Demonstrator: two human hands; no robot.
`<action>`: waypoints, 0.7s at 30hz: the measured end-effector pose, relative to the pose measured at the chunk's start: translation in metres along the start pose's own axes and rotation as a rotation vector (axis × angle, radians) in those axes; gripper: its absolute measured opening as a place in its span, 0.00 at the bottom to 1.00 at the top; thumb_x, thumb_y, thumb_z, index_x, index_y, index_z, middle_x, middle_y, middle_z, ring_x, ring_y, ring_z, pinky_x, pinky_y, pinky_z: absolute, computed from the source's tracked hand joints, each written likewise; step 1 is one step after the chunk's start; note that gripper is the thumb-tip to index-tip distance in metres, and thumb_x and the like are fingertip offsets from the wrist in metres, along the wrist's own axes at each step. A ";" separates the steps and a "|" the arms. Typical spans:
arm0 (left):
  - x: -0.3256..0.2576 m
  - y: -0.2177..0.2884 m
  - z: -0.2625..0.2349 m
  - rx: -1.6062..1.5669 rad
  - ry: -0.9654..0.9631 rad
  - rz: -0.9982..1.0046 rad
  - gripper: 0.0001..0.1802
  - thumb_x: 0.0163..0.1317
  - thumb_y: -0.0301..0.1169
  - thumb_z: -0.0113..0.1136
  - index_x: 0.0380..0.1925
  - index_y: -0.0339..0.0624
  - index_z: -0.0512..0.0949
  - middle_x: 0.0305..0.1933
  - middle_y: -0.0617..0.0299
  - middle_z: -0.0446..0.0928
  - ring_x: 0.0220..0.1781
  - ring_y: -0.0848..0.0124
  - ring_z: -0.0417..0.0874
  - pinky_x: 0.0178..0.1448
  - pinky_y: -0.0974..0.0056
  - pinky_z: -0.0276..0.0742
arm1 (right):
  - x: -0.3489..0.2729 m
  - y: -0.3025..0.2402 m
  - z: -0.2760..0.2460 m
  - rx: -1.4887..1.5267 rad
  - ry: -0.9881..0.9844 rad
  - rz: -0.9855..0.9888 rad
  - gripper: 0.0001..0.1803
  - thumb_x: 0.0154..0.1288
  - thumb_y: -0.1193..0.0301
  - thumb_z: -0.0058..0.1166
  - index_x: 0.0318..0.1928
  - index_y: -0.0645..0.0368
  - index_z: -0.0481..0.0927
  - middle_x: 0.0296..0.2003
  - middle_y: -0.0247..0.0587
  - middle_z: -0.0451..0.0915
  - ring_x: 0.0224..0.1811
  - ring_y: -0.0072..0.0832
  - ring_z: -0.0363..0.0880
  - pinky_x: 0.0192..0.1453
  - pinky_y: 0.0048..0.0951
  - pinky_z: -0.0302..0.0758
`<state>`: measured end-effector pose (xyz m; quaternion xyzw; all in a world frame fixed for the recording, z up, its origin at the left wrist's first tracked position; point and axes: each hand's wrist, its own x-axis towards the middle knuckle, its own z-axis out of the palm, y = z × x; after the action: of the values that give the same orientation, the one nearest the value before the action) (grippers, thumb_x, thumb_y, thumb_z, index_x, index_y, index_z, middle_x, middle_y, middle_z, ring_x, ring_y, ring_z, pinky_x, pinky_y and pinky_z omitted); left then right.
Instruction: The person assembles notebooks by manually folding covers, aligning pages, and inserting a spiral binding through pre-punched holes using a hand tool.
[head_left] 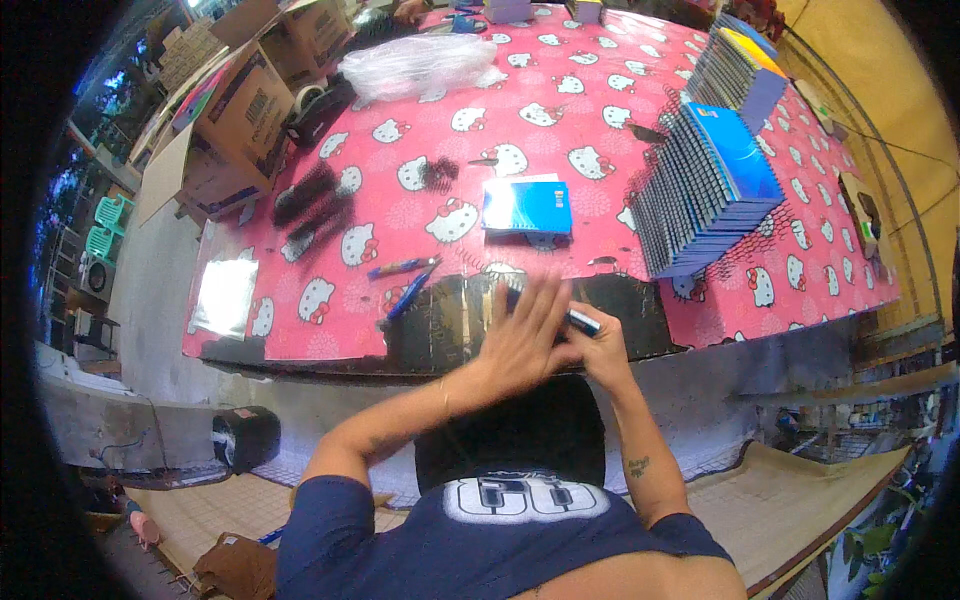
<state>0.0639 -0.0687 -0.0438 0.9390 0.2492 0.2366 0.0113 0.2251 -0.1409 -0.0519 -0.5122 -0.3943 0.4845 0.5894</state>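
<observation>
notebook (526,207) beyond hands (525,335), pliers (410,293) left, notebook stacks (705,195) right

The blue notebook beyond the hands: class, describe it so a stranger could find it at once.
On the pink table, look just beyond the left hand. The blue notebook lies flat there, left of the coil-bound stack. Unlike that tall, blue-topped stack, it sits low and apart.

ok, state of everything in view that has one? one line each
Left hand: open, fingers extended
Right hand: curled round a dark object, details unclear
Blue notebook: closed, lying flat
Near notebook stack: closed, piled
Far notebook stack: closed, piled
Clear plastic: crumpled
Black coils: loose, heaped
Cardboard box: flap open
</observation>
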 end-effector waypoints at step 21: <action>-0.013 0.005 -0.006 0.040 -0.075 0.087 0.48 0.70 0.63 0.42 0.75 0.35 0.57 0.83 0.44 0.47 0.85 0.49 0.40 0.80 0.34 0.26 | 0.004 -0.005 -0.002 -0.286 -0.100 -0.062 0.18 0.64 0.78 0.62 0.55 0.64 0.83 0.35 0.40 0.87 0.39 0.14 0.78 0.44 0.26 0.78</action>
<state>0.0537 -0.0792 -0.0436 0.9572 0.2124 0.1963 -0.0086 0.2289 -0.1377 -0.0473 -0.5537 -0.5037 0.4300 0.5047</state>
